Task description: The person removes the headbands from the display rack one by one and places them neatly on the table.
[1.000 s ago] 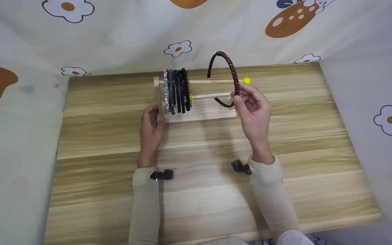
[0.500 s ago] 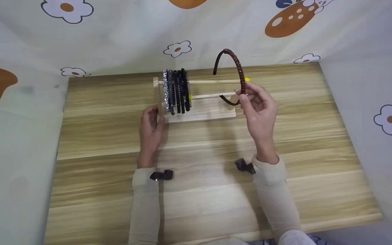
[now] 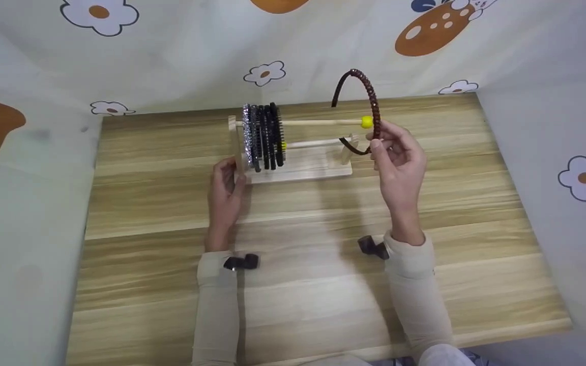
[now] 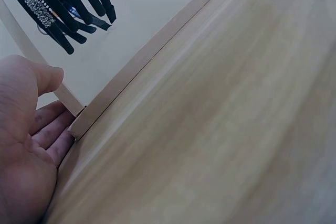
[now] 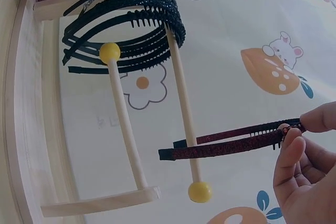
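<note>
A wooden headband stand (image 3: pixel 300 175) has two pale rods, each tipped with a yellow knob (image 3: pixel 367 122). Several dark and silvery headbands (image 3: pixel 265 136) hang together at the left of its upper rod. My left hand (image 3: pixel 226 192) holds the stand's left end, the thumb in front and the fingers (image 4: pixel 52 124) behind the base corner. With thumb and fingertips, my right hand (image 3: pixel 401 165) pinches a dark red beaded headband (image 3: pixel 374 104) by its band. In the right wrist view, this headband's (image 5: pixel 231 147) two ends lie either side of the upper rod, close to the knob (image 5: pixel 200 192).
The stand rests toward the back of a wood-grain table (image 3: pixel 293 305). A pale cloth wall (image 3: pixel 196 61) printed with flowers stands just behind it, with more cloth at both sides. Small black cameras (image 3: pixel 373 247) sit on both wrists.
My right hand has moved right with the red headband, along the upper rod to its yellow knob. The left hand, the stand and the hanging headbands have stayed in place.
</note>
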### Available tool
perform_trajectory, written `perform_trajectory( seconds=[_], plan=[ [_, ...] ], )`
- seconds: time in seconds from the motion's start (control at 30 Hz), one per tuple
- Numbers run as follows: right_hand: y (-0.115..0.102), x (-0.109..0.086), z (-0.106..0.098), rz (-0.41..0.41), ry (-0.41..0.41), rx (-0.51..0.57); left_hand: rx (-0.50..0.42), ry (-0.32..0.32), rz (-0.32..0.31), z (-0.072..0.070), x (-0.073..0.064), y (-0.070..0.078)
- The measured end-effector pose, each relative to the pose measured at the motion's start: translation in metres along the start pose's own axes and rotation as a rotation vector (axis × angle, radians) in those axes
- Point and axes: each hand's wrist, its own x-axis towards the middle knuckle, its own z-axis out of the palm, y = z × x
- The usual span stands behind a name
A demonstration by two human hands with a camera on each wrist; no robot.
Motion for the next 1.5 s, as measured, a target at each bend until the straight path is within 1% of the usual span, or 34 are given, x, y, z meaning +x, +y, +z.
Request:
perform_trajectory(
  seconds=[0.27,0.6,0.73,0.87,0.97,1.07,1.2,1.27,1.33,1.5],
  plan=[
    [0.002,0.001,-0.005,-0.003,0.008,-0.014,0.034,-0.003,-0.046,-0.002,-0.001,0.001],
    [-0.002,0.005,-0.015,0.001,0.037,-0.012,0.07,-0.014,-0.053,-0.001,0.0,0.001],
    [-0.001,0.006,-0.02,-0.003,0.039,-0.031,0.069,-0.013,-0.058,-0.002,0.0,0.001],
    [0.001,0.008,-0.026,-0.007,0.034,-0.052,0.073,-0.007,-0.076,-0.002,-0.001,0.002],
    [0.003,0.009,-0.03,-0.01,0.027,-0.076,0.08,-0.001,-0.087,-0.001,-0.001,0.003],
    [0.007,0.01,-0.036,-0.012,0.025,-0.096,0.046,0.002,-0.071,0.0,-0.001,0.003],
    [0.012,0.01,-0.043,-0.019,0.014,-0.15,-0.013,0.001,-0.028,0.001,0.0,0.001],
    [0.014,0.009,-0.047,-0.027,0.005,-0.185,-0.006,0.0,-0.026,0.001,0.001,0.001],
    [0.017,0.009,-0.05,-0.032,-0.004,-0.215,-0.002,0.0,-0.034,0.001,0.0,0.001],
    [0.022,0.01,-0.058,-0.028,-0.025,-0.243,0.022,0.007,-0.07,0.0,-0.001,0.003]
  ],
)
